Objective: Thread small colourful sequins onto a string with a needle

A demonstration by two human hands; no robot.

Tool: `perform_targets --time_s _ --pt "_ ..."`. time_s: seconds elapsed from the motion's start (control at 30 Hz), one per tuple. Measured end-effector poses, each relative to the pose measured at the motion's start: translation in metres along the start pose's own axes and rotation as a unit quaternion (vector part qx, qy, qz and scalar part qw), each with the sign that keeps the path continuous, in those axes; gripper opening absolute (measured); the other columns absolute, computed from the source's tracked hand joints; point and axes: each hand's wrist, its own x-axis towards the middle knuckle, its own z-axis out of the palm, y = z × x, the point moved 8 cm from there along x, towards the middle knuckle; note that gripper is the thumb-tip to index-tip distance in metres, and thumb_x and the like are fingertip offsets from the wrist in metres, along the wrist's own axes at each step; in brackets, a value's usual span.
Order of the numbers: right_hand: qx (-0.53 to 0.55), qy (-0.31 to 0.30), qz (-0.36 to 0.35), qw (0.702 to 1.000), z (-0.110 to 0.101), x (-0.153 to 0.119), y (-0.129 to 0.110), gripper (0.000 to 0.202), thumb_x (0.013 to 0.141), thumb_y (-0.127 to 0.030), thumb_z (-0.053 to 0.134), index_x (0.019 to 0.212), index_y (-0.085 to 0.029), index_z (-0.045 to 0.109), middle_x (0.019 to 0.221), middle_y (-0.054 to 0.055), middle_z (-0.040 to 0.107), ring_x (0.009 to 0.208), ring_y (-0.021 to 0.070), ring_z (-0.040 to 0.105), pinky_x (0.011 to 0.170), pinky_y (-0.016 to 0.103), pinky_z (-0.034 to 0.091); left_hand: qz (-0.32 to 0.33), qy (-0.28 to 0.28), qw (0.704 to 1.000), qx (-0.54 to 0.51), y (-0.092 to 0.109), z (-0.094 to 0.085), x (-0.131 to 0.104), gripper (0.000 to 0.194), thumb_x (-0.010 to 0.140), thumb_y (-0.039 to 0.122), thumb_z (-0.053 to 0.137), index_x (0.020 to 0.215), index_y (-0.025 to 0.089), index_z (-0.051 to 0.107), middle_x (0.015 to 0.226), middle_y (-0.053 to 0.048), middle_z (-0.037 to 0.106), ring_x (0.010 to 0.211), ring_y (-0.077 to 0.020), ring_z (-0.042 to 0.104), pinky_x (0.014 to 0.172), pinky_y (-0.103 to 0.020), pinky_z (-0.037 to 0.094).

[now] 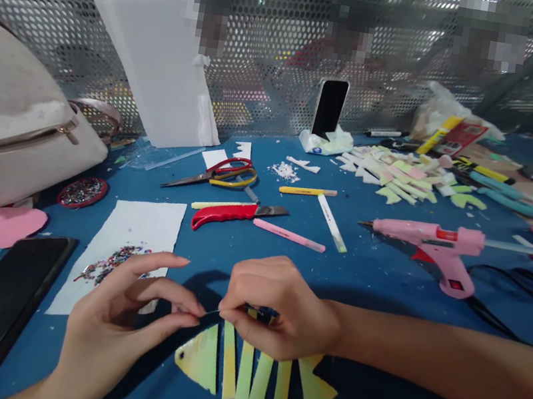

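Both hands are close together above a fish shape cut into pieces. Thumb and fingertip of my left hand (138, 304) pinch one end of a thin, pale thread-like strand (211, 313). The other end runs into the closed fingers of my right hand (274, 305); whether it is thread, wire or a needle I cannot tell. Below lie the yellow-green fish head (201, 359) with a dark eye, several narrow strips (260, 384) side by side, and the tail piece (316, 389). My right hand hides the upper ends of some strips.
White paper (147, 218) with small beads lies left, beside a dark phone (0, 312). Red-handled scissors (220, 175), a red folding knife (238, 214) and markers (290, 235) are ahead. A pink glue gun (431, 242) lies right, near piled paper cutouts (402, 174). A phone (330, 107) stands behind.
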Motion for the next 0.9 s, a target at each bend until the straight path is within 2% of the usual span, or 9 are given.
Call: perform_targets --time_s 0.27,0.43,0.9 --pt "-0.017 0.006 -0.020 1.000 -0.0010 0.0007 -0.0027 0.016 0.092 -0.013 0.053 0.078 -0.018 0.058 0.071 0.001 0.063 0.065 0.0114 0.051 0.062 0.024 0.040 -0.037 0.039 0.998 -0.014 -0.0029 -0.0015 -0.0025 0.041 0.084 0.036 0.082 0.119 0.030 0.062 0.075 0.005 0.078 0.069 -0.0183 0.075 0.072 -0.029 0.067" --pt "-0.026 0.004 -0.020 0.999 0.0003 -0.0015 -0.0020 0.015 0.090 -0.013 0.056 0.076 -0.018 0.058 0.070 -0.001 0.061 0.064 0.0107 0.049 0.062 0.024 0.039 -0.035 0.031 0.999 -0.019 -0.0033 -0.0004 -0.0026 0.041 0.084 0.036 0.082 0.119 0.033 0.063 0.076 0.006 0.078 0.071 -0.0164 0.075 0.074 -0.026 0.066" --pt "-0.057 0.006 -0.030 0.998 0.0006 -0.0026 -0.0034 0.017 0.092 -0.016 0.055 0.076 -0.018 0.059 0.070 0.000 0.064 0.065 0.0113 0.054 0.062 0.025 0.039 -0.025 0.021 0.999 -0.012 -0.0039 -0.0010 -0.0030 0.039 0.085 0.036 0.080 0.120 0.033 0.063 0.077 0.005 0.078 0.071 -0.0176 0.076 0.075 -0.028 0.066"
